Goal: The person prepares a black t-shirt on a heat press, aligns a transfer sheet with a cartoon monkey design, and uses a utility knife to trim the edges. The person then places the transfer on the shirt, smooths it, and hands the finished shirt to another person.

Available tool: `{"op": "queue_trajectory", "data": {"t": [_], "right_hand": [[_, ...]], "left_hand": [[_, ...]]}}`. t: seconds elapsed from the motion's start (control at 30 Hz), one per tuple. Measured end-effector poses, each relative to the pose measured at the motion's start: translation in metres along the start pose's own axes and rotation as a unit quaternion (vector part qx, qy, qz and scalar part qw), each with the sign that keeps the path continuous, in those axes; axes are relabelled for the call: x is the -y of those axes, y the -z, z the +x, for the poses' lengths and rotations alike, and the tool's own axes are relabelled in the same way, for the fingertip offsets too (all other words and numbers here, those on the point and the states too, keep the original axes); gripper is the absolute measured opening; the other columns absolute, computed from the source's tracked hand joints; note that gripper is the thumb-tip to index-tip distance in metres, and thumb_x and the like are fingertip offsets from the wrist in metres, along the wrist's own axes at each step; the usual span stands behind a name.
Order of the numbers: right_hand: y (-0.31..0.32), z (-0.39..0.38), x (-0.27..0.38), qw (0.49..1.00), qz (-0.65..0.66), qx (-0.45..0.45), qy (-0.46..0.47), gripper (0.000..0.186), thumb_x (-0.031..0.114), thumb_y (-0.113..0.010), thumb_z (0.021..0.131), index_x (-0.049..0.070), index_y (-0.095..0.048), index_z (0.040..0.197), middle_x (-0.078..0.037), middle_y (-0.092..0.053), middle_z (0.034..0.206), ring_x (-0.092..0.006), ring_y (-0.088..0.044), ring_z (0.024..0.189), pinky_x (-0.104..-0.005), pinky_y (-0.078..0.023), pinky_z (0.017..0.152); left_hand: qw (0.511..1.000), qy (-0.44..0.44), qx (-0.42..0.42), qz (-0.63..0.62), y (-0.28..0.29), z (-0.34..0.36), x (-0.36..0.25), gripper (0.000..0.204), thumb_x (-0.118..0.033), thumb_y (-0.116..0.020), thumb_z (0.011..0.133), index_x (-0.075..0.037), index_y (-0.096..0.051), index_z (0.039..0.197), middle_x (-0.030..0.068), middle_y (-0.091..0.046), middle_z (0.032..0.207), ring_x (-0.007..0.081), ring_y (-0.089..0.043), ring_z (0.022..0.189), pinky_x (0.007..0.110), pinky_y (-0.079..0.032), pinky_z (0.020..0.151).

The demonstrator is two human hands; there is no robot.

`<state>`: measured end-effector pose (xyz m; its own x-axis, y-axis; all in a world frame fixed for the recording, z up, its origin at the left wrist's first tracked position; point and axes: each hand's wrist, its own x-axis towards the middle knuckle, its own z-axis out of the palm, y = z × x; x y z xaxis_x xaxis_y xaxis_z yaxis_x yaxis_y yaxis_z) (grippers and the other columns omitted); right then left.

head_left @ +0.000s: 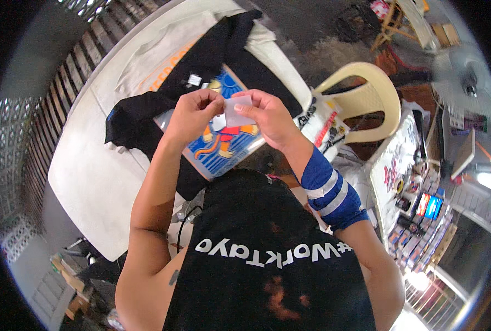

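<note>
Between my two hands is a small white square piece point(238, 112), thin like paper or a label. My right hand point(270, 117) pinches it between thumb and fingers. My left hand point(197, 115) is closed in a pinch at its left edge. Just below the fingers, a second small white patch point(219, 122) shows, partly covered. Under both hands lies a blue sheet with a cartoon figure point(223, 151), resting on a spread black garment point(138, 116). Small white tags point(194, 80) sit on the dark cloth beyond my left hand.
The garment lies on a white table point(91, 187), beside a pale shirt with orange print point(151, 60). A cream plastic chair point(386, 105) stands at the right, near a clear bag with printed items point(329, 129). Farther right are a fan point(469, 83) and a small lit screen point(430, 206).
</note>
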<state>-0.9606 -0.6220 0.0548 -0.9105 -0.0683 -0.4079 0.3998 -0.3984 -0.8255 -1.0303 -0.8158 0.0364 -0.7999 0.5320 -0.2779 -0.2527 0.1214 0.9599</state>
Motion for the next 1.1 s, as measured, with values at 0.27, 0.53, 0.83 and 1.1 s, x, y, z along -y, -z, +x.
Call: {"op": "queue_trajectory", "data": {"t": [0.27,0.53,0.83,1.1], "right_hand": [[0.054,-0.125,0.035,0.987,0.089,-0.081,0.108,0.017,0.008,-0.072,0.092,-0.003,-0.069,0.106,-0.006,-0.071,0.095,-0.0105,-0.065,0.083,-0.0244,-0.051,0.077],[0.112,-0.216,0.042,0.965,0.136,-0.13,0.185,0.018,0.009,-0.072,0.092,-0.005,-0.07,0.104,-0.009,-0.073,0.093,-0.0127,-0.068,0.083,-0.0261,-0.052,0.076],[0.18,-0.271,0.022,0.942,0.196,-0.173,0.21,0.017,0.011,-0.073,0.092,-0.002,-0.072,0.102,-0.007,-0.072,0.092,-0.0126,-0.066,0.079,-0.0268,-0.051,0.073],[0.4,-0.395,-0.178,0.924,-0.01,-0.379,0.041,0.021,0.012,-0.063,0.097,0.004,-0.067,0.115,-0.007,-0.067,0.103,-0.0208,-0.063,0.091,-0.034,-0.053,0.08]], "left_hand": [[0.995,-0.06,0.066,0.053,-0.135,-0.039,-0.073,0.014,-0.012,-0.063,0.099,0.0,-0.068,0.099,-0.0007,-0.067,0.085,0.0035,-0.058,0.076,0.02,-0.047,0.068],[0.982,-0.082,0.149,0.076,-0.237,-0.053,-0.092,0.014,-0.012,-0.061,0.099,0.001,-0.067,0.098,0.0013,-0.066,0.089,0.0083,-0.06,0.083,0.024,-0.047,0.078],[0.979,-0.07,0.189,0.033,-0.33,-0.056,-0.075,0.017,-0.012,-0.062,0.1,0.004,-0.067,0.103,0.0033,-0.069,0.089,0.0085,-0.064,0.083,0.023,-0.05,0.075],[0.901,-0.164,0.229,0.331,-0.296,-0.048,0.038,0.025,-0.022,-0.072,0.093,0.0,-0.071,0.102,0.0141,-0.072,0.091,0.022,-0.071,0.082,0.035,-0.057,0.074]]}}
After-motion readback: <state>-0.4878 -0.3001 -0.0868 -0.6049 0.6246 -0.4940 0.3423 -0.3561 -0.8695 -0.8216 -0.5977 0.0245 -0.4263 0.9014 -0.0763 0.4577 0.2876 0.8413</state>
